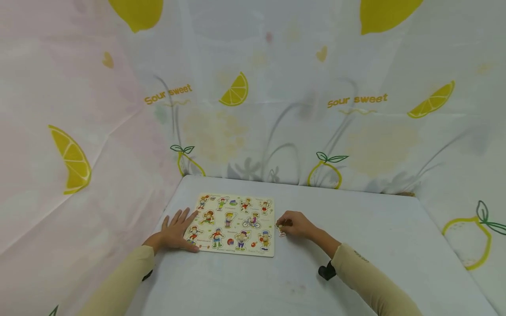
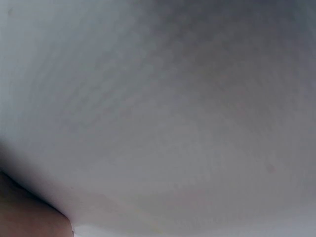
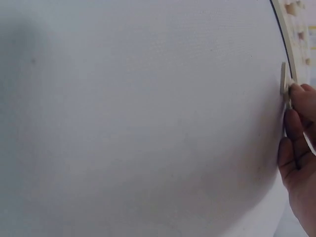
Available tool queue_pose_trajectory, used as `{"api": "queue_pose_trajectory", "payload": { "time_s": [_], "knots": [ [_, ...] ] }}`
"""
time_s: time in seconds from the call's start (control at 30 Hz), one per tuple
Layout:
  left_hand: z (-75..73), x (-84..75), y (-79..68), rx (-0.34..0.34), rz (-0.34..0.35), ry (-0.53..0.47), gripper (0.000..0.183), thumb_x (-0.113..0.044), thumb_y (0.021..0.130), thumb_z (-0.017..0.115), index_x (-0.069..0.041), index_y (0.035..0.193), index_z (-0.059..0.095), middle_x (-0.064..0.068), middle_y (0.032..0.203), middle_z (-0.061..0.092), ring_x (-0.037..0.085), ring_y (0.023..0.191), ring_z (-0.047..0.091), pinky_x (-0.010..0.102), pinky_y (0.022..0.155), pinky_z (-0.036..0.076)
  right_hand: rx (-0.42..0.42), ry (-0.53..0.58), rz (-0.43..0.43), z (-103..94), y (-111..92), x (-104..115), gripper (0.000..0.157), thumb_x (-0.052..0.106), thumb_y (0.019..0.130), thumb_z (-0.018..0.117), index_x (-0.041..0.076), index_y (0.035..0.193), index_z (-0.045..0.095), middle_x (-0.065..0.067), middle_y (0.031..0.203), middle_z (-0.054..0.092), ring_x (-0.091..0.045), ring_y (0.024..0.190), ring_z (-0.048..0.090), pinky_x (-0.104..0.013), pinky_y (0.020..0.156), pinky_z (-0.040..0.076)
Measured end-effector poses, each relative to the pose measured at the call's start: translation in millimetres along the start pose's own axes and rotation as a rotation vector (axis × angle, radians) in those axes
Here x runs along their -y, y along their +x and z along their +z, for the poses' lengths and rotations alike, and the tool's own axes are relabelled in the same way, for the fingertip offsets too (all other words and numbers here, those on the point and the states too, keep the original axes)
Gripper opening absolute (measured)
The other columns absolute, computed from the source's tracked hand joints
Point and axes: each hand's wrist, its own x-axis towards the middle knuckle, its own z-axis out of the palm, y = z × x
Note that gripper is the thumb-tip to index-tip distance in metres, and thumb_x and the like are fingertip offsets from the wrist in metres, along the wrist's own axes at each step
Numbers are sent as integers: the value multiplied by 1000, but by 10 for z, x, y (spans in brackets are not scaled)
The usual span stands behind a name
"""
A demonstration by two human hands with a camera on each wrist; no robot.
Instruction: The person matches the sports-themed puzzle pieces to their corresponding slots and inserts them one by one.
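A wooden puzzle board (image 1: pixel 237 232) printed with several cartoon sports figures lies on the white table. My left hand (image 1: pixel 174 230) rests at the board's left edge, fingers spread. In the left wrist view only a bit of that hand (image 2: pixel 32 212) shows at the lower left corner. Just off the board's right edge, my right hand (image 1: pixel 296 224) pinches a small puzzle piece (image 1: pixel 281 231) between thumb and fingers. From the right wrist, the piece (image 3: pixel 283 78) appears edge-on at the fingertips, close beside the board (image 3: pixel 291 49).
The white table (image 1: pixel 356 228) extends to the right and in front of the board. Fabric walls (image 1: pixel 284 123) with lemon prints rise behind and on both sides. A black wrist strap (image 1: pixel 327 271) hangs at the right cuff.
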Motion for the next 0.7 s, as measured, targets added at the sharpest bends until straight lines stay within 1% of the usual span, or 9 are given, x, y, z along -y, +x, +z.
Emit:
{"api": "queue_pose_trajectory", "payload": {
  "time_s": [0.07,0.13,0.2,0.33,0.37,0.43,0.5,0.57,0.7],
  "knots": [
    [-24,-15,-12,2,-1,5,138,-80,56,75,-16,160,10,26,164,-2,51,149,-7,73,110,-13,0,3,15,5,14,-6,15,6,85,74,7,101,74,-2,96,72,-3,80,59,-20,69,50],
    [-50,-24,-28,2,3,-14,137,-78,56,77,-16,160,12,28,163,-1,52,148,-7,74,109,-14,-4,1,31,10,34,3,16,6,85,75,8,100,75,-2,96,72,-3,79,58,-20,69,49],
    [-70,-33,-41,6,-6,-21,138,-78,56,78,-15,160,12,28,163,-1,52,148,-7,73,109,-14,-5,-14,33,16,54,15,15,6,84,75,8,99,76,-2,95,73,-4,80,59,-21,69,49],
    [-72,-42,-43,6,-14,-5,137,-77,57,78,-14,159,12,26,164,-1,51,149,-5,73,110,-12,23,-63,19,20,79,34,12,4,86,71,5,98,74,-2,92,71,-6,80,59,-21,70,50],
    [-66,-49,-38,6,-20,10,137,-77,57,78,-13,159,12,25,164,-1,50,149,-5,73,111,-10,34,-73,22,16,77,34,11,3,87,70,5,98,73,-2,92,70,-6,80,59,-21,70,50],
    [-50,-59,-29,0,-9,9,136,-75,58,79,-12,159,13,27,164,1,52,149,-3,74,110,-9,49,-92,39,-1,64,29,9,2,88,68,4,97,71,-2,90,68,-7,79,57,-21,69,50],
    [-28,-79,-19,8,-11,3,136,-76,58,79,-13,159,13,26,164,1,51,149,-4,73,111,-10,47,-105,72,-31,42,24,8,2,89,67,5,96,70,-1,88,67,-7,78,56,-22,68,49],
    [-29,-90,-28,15,-11,-7,136,-76,58,78,-13,159,13,27,164,0,51,149,-5,73,111,-10,35,-113,97,-76,65,36,7,3,89,67,5,95,70,0,87,66,-7,78,56,-23,68,49],
    [-50,-115,-40,17,-27,4,136,-74,58,80,-13,159,14,26,164,1,50,149,-4,73,111,-8,-1,-115,88,-152,167,79,7,2,88,67,3,93,71,-3,85,68,-9,77,58,-26,68,50]
  ]
}}
